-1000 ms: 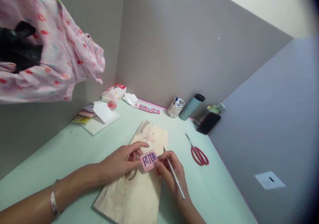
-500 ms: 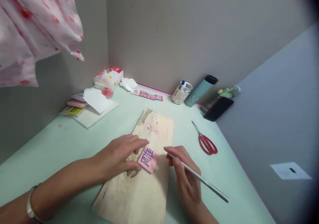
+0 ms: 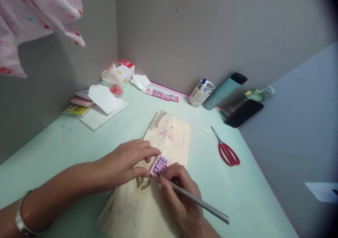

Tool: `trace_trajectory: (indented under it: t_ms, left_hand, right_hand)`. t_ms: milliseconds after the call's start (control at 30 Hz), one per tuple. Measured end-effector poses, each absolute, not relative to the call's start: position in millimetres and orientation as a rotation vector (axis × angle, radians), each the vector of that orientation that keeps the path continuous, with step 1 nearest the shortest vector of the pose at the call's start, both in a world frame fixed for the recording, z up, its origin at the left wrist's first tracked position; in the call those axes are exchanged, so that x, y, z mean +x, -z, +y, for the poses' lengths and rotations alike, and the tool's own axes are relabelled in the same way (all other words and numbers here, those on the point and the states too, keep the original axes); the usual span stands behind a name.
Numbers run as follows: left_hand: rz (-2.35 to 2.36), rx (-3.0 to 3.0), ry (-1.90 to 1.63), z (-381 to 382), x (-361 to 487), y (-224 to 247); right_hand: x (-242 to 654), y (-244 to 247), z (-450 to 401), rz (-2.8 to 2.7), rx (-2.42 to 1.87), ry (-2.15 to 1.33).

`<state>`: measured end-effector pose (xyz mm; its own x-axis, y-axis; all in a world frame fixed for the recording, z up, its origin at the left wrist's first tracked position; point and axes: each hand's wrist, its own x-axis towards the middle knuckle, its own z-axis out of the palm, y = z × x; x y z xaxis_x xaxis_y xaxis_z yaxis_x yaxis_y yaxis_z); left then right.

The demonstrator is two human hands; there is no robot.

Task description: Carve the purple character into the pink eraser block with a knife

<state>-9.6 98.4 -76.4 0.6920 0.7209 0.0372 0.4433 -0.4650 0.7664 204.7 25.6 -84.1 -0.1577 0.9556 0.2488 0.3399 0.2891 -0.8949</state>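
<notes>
A pink square block (image 3: 158, 165) with purple characters on its face lies on the wooden board (image 3: 175, 125). My left hand (image 3: 132, 160) steadies it, thumb and index finger pressed on its left edges. In my right hand (image 3: 182, 192) is a slim silver craft knife (image 3: 203, 203), gripped like a pen. Its point is at the lower edge of the block, hidden by my fingers. The right fingers cover the block's right-hand part.
Small pink shavings (image 3: 167, 134) lie on the board's far part. Red-handled scissors (image 3: 228, 153) rest at right. Behind stand a tin can (image 3: 199, 95), a teal bottle (image 3: 224, 91) and a dark phone (image 3: 244, 114). Carved strips (image 3: 162, 95), a tissue box (image 3: 118, 74) and papers (image 3: 104, 100) sit farther left.
My right hand has moved left with the craft knife, from beside the board onto the block's lower edge. My left hand keeps its hold. The view has shifted slightly.
</notes>
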Motion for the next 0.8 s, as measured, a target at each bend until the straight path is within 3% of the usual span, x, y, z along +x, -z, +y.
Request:
trace_trajectory:
  t_ms: [800]
  left_hand:
    - [0.880, 2.144, -0.498, 97.2, -10.4, 80.4]
  right_hand:
    - [206.6, 77.1, 26.6, -1.913, -1.180, -0.835]
